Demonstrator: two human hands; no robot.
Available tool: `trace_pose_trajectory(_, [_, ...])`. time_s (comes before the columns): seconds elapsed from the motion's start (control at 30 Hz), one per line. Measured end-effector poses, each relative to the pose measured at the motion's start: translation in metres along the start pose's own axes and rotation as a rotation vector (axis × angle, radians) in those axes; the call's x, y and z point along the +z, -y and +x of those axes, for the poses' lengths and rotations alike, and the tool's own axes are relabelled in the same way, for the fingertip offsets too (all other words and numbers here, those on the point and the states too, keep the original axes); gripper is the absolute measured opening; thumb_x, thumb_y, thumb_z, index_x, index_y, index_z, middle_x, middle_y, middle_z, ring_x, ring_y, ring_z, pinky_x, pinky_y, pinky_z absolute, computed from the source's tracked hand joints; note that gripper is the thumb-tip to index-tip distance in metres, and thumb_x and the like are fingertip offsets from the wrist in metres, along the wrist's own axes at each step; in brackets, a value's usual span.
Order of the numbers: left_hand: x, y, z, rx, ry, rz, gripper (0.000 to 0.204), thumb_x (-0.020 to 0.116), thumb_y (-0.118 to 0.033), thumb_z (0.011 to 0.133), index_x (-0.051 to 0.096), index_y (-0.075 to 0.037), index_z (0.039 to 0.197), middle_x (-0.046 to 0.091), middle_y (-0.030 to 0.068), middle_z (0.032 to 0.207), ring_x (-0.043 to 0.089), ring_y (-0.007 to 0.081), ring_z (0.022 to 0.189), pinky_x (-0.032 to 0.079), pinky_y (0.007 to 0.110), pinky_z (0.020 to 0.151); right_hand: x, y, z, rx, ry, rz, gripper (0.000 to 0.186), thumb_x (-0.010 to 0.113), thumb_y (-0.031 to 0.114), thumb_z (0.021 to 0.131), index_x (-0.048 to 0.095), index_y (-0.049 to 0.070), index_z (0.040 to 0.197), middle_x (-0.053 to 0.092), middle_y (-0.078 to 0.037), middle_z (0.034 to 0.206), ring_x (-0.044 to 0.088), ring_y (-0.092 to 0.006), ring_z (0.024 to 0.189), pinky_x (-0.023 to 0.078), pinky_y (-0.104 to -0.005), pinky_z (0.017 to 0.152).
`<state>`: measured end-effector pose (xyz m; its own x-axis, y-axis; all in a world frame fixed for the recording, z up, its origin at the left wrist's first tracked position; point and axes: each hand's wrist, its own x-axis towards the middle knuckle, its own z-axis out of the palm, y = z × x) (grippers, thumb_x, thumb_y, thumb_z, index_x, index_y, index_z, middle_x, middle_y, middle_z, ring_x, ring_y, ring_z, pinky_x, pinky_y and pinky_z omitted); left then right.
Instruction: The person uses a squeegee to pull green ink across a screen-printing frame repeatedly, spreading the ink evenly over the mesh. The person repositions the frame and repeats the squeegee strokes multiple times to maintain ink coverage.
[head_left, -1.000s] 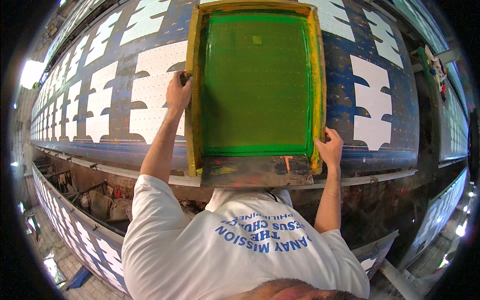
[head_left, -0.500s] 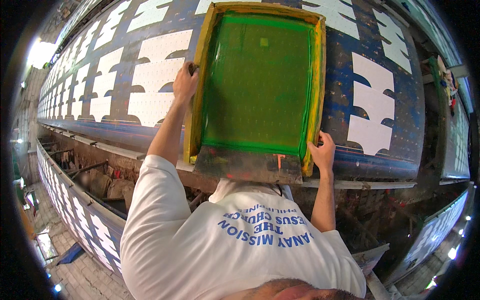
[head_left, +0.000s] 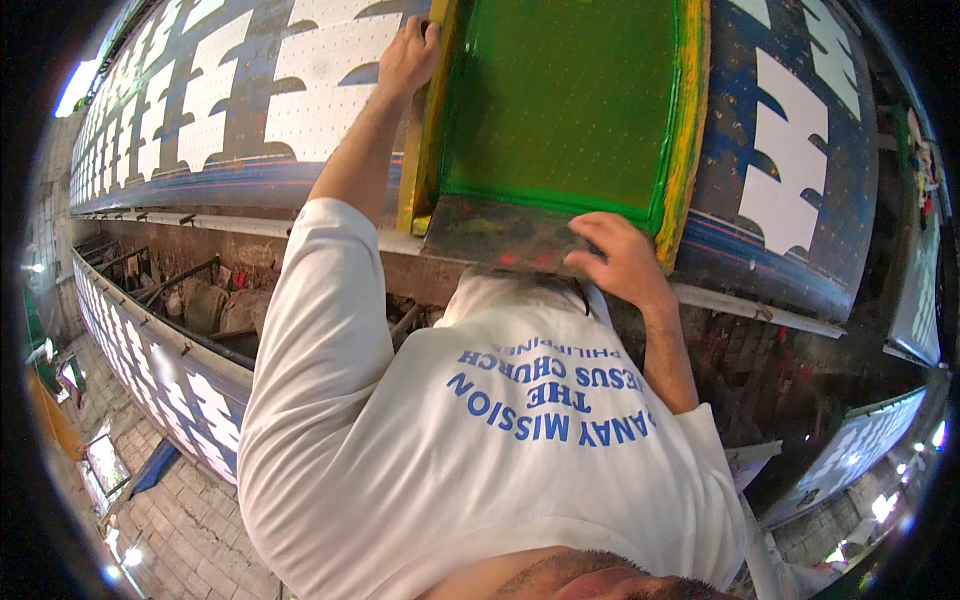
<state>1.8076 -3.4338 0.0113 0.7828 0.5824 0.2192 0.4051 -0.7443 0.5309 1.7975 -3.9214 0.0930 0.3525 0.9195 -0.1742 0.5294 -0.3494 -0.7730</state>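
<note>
While a long dark-blue printing table (head_left: 728,150) carrying white panels (head_left: 785,175) stretches either side of your screen-printing frame (head_left: 690,120), paved floor (head_left: 200,540) shows nearward and left of it. The frame encloses green mesh (head_left: 560,110). Your left hand (head_left: 408,60) curls at its left edge, grip unclear; your right hand (head_left: 625,258), loosely spread, is over its near-end dark board (head_left: 485,235).

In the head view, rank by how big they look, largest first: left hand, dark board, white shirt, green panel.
1. White shirt
2. Green panel
3. Dark board
4. Left hand

Nearness to the camera likely enlarges the shirt.
</note>
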Motion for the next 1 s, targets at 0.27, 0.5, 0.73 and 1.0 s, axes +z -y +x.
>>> trace_pose_trajectory(0.27, [0.007,0.001,-0.001,-0.006,-0.037,0.039,0.047,0.043,-0.047,0.111,0.060,-0.009,0.132,0.073,0.0242,0.116,0.068,0.0478,0.112,0.053,0.057,0.097,0.040,0.041,0.018,-0.126,0.026,-0.434,0.064,0.077,0.002,0.081,0.063,0.006,0.143,0.064,-0.016,0.139,0.059,-0.0339,0.132,0.049,-0.0460,0.113])
trace_pose_trajectory(0.5, [0.021,0.017,0.006,0.099,-0.115,0.024,0.040,0.043,-0.039,0.111,0.061,-0.009,0.132,0.073,0.0241,0.116,0.067,0.0485,0.112,0.053,0.057,0.096,0.072,0.035,0.037,0.170,-0.189,-0.618,0.065,0.078,0.000,0.077,0.065,0.009,0.140,0.069,-0.009,0.134,0.064,-0.0284,0.128,0.055,-0.0407,0.105])
trace_pose_trajectory(0.73, [0.012,0.005,0.004,-0.105,-0.054,-0.109,0.037,0.045,-0.038,0.109,0.062,-0.013,0.130,0.073,0.0231,0.118,0.067,0.0462,0.113,0.053,0.056,0.097,0.047,0.006,0.106,0.170,-0.409,-0.728,0.061,0.078,-0.003,0.078,0.069,0.011,0.136,0.070,-0.009,0.133,0.066,-0.0285,0.126,0.058,-0.0397,0.103])
trace_pose_trajectory(1.0, [-0.002,-0.012,-0.003,-0.120,-0.058,-0.100,0.032,0.045,-0.032,0.111,0.064,-0.012,0.127,0.073,0.0222,0.116,0.068,0.0449,0.110,0.055,0.054,0.093,-0.083,-0.045,0.262,0.251,-0.425,-0.810,0.043,0.071,0.007,0.091,0.074,0.018,0.132,0.075,-0.008,0.127,0.070,-0.0304,0.120,0.060,-0.0457,0.100])
